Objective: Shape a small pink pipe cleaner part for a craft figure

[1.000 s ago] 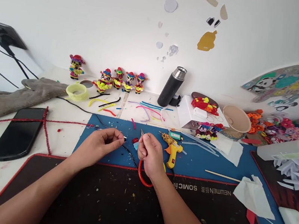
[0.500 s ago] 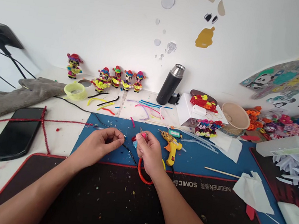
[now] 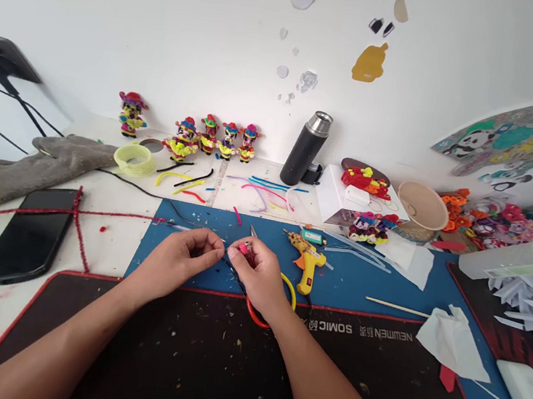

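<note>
My left hand (image 3: pixel 186 259) is closed in a pinch, and what sits between its fingertips is too small to make out. My right hand (image 3: pixel 257 272) is closed round a pair of scissors (image 3: pixel 255 317) with red and yellow handle loops. The pointed blade end shows above the knuckles. A small pink and red fuzzy piece (image 3: pixel 244 248) also sits at the right fingertips. Both sets of fingertips nearly meet over the blue mat (image 3: pixel 334 286). A yellow glue gun (image 3: pixel 307 263) lies just right of my right hand.
Several small fuzzy dolls (image 3: pixel 183 139) stand along the wall. Coloured pipe cleaners (image 3: pixel 192 186) lie in front. A black thermos (image 3: pixel 305 150) stands behind. Left are a phone (image 3: pixel 29 243) and crossed red stems (image 3: pixel 112 214); right, a crumpled tissue (image 3: pixel 454 340) and a bowl (image 3: pixel 421 214).
My right hand has moved left, bringing its fingertips close to my left hand's. The small pink piece has come with it. My left hand has barely moved.
</note>
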Demonstrator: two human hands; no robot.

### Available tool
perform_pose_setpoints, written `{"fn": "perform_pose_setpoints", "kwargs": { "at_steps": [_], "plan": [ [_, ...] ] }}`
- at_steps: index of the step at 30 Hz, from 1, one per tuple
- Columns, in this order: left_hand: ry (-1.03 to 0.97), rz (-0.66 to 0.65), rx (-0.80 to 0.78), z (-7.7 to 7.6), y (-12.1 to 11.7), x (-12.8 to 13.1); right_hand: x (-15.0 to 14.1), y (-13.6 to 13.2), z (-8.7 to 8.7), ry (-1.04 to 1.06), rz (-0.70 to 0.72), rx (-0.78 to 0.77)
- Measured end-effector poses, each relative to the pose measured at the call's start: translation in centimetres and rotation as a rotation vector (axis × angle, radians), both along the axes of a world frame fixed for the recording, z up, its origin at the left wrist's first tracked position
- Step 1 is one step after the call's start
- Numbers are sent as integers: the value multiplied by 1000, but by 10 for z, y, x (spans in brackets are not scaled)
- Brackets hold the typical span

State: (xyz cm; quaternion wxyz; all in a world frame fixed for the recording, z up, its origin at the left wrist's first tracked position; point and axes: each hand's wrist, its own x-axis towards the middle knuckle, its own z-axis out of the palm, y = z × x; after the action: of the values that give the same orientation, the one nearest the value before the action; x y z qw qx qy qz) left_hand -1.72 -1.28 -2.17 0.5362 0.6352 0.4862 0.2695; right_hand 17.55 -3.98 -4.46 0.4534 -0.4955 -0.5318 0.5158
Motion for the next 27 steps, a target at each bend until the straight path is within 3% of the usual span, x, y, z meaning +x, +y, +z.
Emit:
{"fn": "perform_pose_setpoints", "kwargs": {
  "at_steps": [27],
  "plan": [
    [-9, 5, -1, -4, 2, -1, 0, 0, -3, -10, -21, -45]
  ]
}}
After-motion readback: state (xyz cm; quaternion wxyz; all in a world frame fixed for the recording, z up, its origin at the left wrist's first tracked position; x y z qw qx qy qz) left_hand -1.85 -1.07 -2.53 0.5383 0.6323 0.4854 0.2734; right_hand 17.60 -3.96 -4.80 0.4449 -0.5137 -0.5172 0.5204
